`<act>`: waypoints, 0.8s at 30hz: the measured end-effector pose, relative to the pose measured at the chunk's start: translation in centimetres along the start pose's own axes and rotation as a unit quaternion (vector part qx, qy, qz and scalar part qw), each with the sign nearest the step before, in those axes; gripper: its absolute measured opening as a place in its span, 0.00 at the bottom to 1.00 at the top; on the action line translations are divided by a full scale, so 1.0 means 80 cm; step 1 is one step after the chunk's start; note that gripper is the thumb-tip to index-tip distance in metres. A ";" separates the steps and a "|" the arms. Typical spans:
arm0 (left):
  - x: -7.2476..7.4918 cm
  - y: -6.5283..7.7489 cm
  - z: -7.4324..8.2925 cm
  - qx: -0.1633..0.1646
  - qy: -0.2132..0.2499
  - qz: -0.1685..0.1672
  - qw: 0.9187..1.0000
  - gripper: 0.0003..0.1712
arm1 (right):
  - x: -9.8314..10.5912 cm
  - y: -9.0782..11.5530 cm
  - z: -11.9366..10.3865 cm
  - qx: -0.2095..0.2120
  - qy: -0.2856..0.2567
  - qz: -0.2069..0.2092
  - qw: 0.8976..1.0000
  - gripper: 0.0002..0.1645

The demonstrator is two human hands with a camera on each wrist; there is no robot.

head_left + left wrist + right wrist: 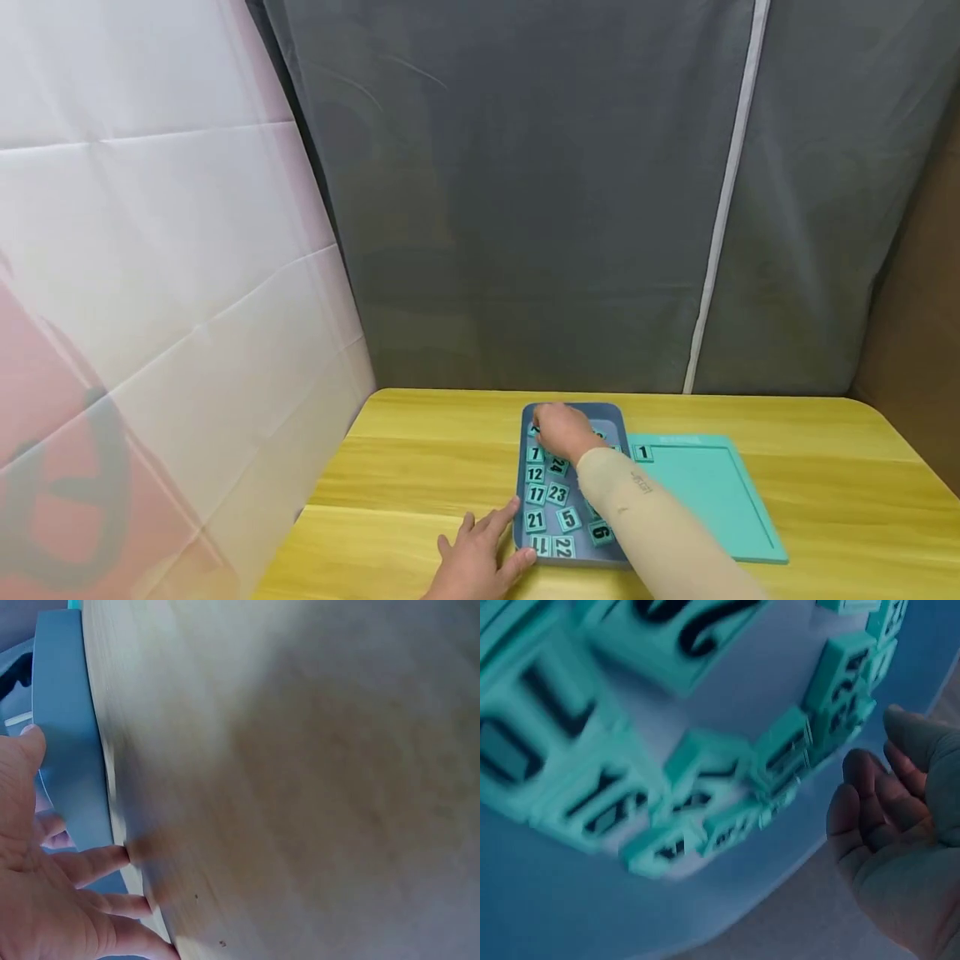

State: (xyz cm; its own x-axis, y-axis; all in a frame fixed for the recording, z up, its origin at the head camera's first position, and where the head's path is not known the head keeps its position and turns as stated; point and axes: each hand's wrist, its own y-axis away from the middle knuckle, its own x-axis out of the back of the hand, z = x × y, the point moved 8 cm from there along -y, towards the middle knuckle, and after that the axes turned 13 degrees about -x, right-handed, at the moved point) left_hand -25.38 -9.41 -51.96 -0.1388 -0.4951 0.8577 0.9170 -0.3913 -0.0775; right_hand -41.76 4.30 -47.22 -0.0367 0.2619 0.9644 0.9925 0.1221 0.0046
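The right hand [564, 429] reaches down into the far left part of the tray [611, 417], its fingers bent; whether it pinches a tile, I cannot tell. The left hand [480, 554] spreads its fingers at the tray's near left corner, thumb at the rim, other fingertips touching the table [405, 467]. The tray's long axis runs from near to far. Inside, tiles 7 [535, 454], 12 [535, 474], 17 [536, 494] and 21 [535, 521] line the left wall, numerals upright to the wearer; tile 5 [568, 519] sits askew, and tile 22 [563, 547] lies turned on its side. Just right of the tray, the green board [712, 487] also stretches from near to far, with tile 1 [642, 452] upright in its far left corner. Behind the table hangs a grey curtain [525, 208].
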 end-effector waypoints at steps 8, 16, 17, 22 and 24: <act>-0.003 0.003 0.002 0.004 -0.005 -0.011 1.000 0.42 | -0.020 -0.005 0.008 -0.025 0.035 0.026 0.999 0.05; 0.009 0.009 -0.001 -0.009 -0.019 0.001 1.000 0.42 | 0.006 0.020 0.010 0.049 0.022 0.006 0.999 0.14; 0.011 0.009 -0.002 -0.012 -0.022 0.004 1.000 0.42 | 0.011 0.025 0.013 0.055 0.022 -0.008 0.998 0.16; 0.021 0.009 -0.005 -0.015 -0.039 0.015 0.999 0.42 | 0.021 0.052 0.024 0.128 0.085 -0.042 0.987 0.17; 0.022 0.009 -0.006 -0.015 -0.041 0.015 0.999 0.42 | 0.020 0.061 0.025 0.168 0.104 -0.035 0.980 0.18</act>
State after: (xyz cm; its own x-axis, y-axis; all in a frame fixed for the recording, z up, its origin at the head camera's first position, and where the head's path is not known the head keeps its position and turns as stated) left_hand -25.12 -10.95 -50.78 -0.0791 -0.4432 0.8929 0.9089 -0.4000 -0.1180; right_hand -37.22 7.21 -46.17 -0.0441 0.0452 0.9980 0.8928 0.4500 0.0191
